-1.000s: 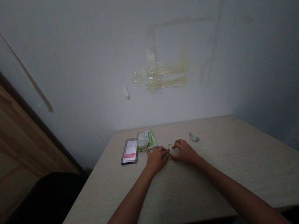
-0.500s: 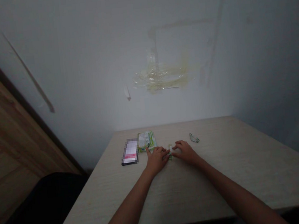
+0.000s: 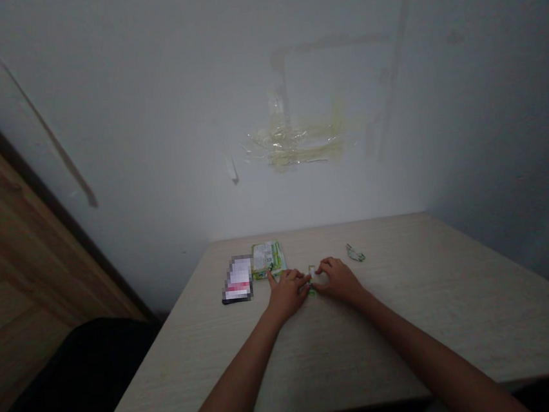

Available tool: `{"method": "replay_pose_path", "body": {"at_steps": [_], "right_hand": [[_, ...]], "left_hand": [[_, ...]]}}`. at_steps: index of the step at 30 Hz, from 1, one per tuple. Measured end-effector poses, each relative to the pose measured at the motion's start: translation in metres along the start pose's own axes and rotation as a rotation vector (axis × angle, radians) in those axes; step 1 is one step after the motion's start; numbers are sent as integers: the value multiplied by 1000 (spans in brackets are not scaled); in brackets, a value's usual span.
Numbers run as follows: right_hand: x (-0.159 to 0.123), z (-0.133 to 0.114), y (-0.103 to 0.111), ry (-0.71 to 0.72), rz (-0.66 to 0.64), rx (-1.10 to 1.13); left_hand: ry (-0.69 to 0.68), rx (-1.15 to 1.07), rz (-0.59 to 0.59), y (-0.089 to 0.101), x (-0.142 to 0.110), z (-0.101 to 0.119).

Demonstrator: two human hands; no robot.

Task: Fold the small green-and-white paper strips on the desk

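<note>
My left hand (image 3: 287, 294) and right hand (image 3: 340, 280) sit narrow around a small green-and-white paper scrap (image 3: 312, 272).
I cannot tell if they grip it; a green-and-white printed packet (image 3: 267, 258) lies further left.

One bench (image 3: 412, 322) carries one green-and-white packet (image 3: 268, 259), one blurred phone (image 3: 236, 279), and two small green-edged scraps (image 3: 355, 253) (image 3: 313, 280). There is one left hand (image 3: 287, 294) and one right hand (image 3: 340, 280).

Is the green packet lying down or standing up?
Lying down: the green-and-white packet rests flat on the pale table, with its wide face turned up.
</note>
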State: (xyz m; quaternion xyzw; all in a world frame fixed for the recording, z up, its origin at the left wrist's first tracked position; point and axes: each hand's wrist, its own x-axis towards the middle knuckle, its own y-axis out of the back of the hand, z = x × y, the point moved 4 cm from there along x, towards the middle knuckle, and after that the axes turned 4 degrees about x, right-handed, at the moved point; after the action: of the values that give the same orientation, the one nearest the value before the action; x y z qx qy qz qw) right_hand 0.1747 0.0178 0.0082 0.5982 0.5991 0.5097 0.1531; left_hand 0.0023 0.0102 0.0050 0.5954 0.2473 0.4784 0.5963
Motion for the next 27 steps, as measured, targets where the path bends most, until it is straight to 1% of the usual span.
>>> {"method": "replay_pose_path", "body": {"at_steps": [7,12,16,22,27], "right_hand": [[-3,0,1,25,-51,15],[-5,5,-4,50,-63,40],[-5,15,-8,30,-35,94],[-3,26,-6,70,-6,258],[-4,24,-8,134,22,223]], "left_hand": [[5,12,20,-1,0,0],[14,20,-9,0,0,0],[10,1,12,0,0,-1],[15,-11,19,-3,0,-2],[13,-15,18,-3,0,-2]]}}
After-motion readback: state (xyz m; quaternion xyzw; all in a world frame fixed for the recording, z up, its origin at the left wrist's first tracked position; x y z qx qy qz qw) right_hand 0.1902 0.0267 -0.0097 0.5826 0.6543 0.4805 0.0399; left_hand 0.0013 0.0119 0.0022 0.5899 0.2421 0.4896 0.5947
